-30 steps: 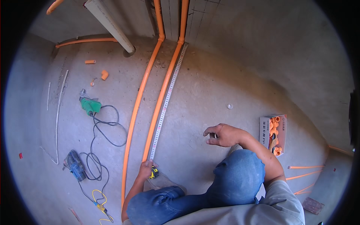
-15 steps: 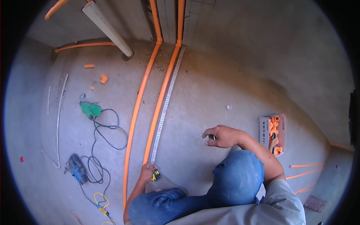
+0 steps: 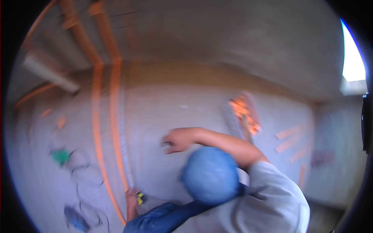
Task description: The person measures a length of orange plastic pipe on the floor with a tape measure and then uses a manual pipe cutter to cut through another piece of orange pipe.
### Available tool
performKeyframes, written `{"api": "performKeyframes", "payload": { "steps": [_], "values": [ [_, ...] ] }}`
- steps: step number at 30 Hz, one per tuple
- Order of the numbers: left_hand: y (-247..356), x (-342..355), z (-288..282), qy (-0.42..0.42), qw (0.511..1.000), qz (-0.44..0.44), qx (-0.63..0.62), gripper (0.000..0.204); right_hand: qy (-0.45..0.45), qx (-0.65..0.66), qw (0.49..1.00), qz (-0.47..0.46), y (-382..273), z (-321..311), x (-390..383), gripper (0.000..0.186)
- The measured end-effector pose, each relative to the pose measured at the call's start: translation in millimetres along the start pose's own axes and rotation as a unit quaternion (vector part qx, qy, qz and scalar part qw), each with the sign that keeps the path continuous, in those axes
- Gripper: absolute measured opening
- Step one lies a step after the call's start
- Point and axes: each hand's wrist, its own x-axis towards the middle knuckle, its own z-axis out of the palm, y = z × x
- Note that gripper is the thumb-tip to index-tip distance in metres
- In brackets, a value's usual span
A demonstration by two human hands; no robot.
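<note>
Near the lower edge, my left hand (image 3: 130, 200) is closed on a yellow-and-black tape measure (image 3: 139, 198); its white blade (image 3: 123, 136) runs along the floor beside an orange pipe (image 3: 115, 116). A second orange pipe (image 3: 97, 124) lies parallel to its left. My right hand (image 3: 177, 140) hangs in front of my blue-jeaned knee (image 3: 210, 174), blurred, with its fingers loosely curled, apart and empty.
A box of orange fittings (image 3: 243, 112) sits to the right, with loose pipe lengths (image 3: 289, 132) beyond. A white pipe (image 3: 50, 72) stands upper left; a green tool (image 3: 61, 156), cords and a blue tool (image 3: 75, 220) lie left. A bright opening (image 3: 351, 54) shows upper right.
The view has swung toward the right and is now smeared, bringing the bright opening into sight. My left hand keeps its hold on the tape measure.
</note>
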Motion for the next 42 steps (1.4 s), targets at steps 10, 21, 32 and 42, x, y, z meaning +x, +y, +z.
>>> {"api": "performKeyframes", "payload": {
  "steps": [10,21,32,42],
  "values": [
    [32.1,-22.0,23.3,-0.035,0.995,0.090,-0.034,0.042,0.021,0.066,0.997,0.043,-22.1,-17.9,-12.8,0.048],
    [40.7,-27.0,30.9,-0.019,0.997,0.055,-0.060,0.040,0.030,0.057,0.998,0.012,-16.0,-20.1,-17.3,0.049],
    [35.4,-23.4,30.6,-0.014,0.996,0.058,-0.069,0.043,0.040,0.057,0.998,0.009,-15.8,-18.8,-19.7,0.049],
    [37.1,-26.7,32.4,-0.019,0.996,0.072,-0.057,0.044,0.034,0.053,0.998,0.022,-18.1,-20.0,-22.0,0.050]
  ]
}}
